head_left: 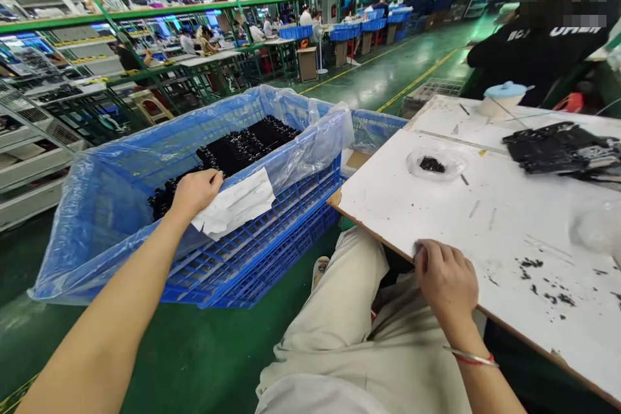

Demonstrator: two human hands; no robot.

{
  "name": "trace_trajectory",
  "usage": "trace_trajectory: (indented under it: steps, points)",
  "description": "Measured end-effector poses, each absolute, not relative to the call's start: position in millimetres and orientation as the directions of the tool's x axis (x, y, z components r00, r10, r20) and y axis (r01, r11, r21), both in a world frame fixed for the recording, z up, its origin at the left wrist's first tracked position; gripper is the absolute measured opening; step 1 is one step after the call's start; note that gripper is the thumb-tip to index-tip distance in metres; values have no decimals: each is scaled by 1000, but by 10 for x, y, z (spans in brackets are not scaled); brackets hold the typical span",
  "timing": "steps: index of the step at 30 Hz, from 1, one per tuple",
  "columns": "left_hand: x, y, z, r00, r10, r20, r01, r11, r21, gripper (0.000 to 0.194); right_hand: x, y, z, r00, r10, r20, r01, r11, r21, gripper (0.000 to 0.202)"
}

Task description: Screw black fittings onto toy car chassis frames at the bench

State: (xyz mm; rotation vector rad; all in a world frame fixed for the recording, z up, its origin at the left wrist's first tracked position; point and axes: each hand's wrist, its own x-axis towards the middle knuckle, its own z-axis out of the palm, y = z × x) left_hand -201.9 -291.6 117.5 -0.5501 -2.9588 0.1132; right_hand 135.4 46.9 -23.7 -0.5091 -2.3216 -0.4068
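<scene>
My left hand (196, 193) is closed at the near rim of a blue crate (272, 233) lined with clear plastic; its fingertips meet at the rim, and what they hold, if anything, is too small to name. Rows of black parts (247, 145) fill part of the crate. A white paper (240, 202) hangs over the rim beside this hand. At the front edge of the white table (388, 207) rests my right hand (447, 278), fingers curled and closed, with its contents hidden.
On the table are a clear dish (436, 163) of small black bits, a stack of black parts (565, 147), scattered black scraps (553, 284) and a lidded tub (502, 98). A person in black (538, 45) sits beyond the table. Workbenches line the back.
</scene>
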Motion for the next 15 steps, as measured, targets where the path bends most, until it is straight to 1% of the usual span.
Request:
trace_trajectory:
  steps: [3, 6, 7, 9, 11, 12, 15]
  points:
    - [-1998, -2928, 1161, -920, 371, 130, 354, 926, -135, 52, 1360, 459, -242, -657, 259, 708, 475, 872, 122, 10]
    - [-1973, -2927, 1155, -909, 392, 142, 368, 914, -172, 54, 1361, 455, -263, -642, 281, 713, 450, 892, 53, 14]
    - [-1965, -2922, 1154, -905, 399, 147, 372, 910, -185, 54, 1360, 458, -269, -634, 303, 711, 426, 905, -5, 15]
    - [-1961, -2906, 1149, -900, 404, 161, 369, 905, -209, 53, 1367, 478, -278, -619, 379, 688, 367, 914, -174, 17]
    - [-1977, -2885, 1135, -899, 395, 187, 352, 908, -227, 51, 1399, 505, -279, -614, 458, 643, 316, 889, -331, 18]
    - [-1991, -2875, 1124, -898, 391, 203, 344, 910, -231, 50, 1431, 508, -277, -619, 484, 619, 299, 874, -384, 19]
    - [-2033, -2856, 1088, -890, 377, 256, 329, 921, -212, 42, 1567, 406, -282, -668, 506, 546, 247, 843, -479, 22]
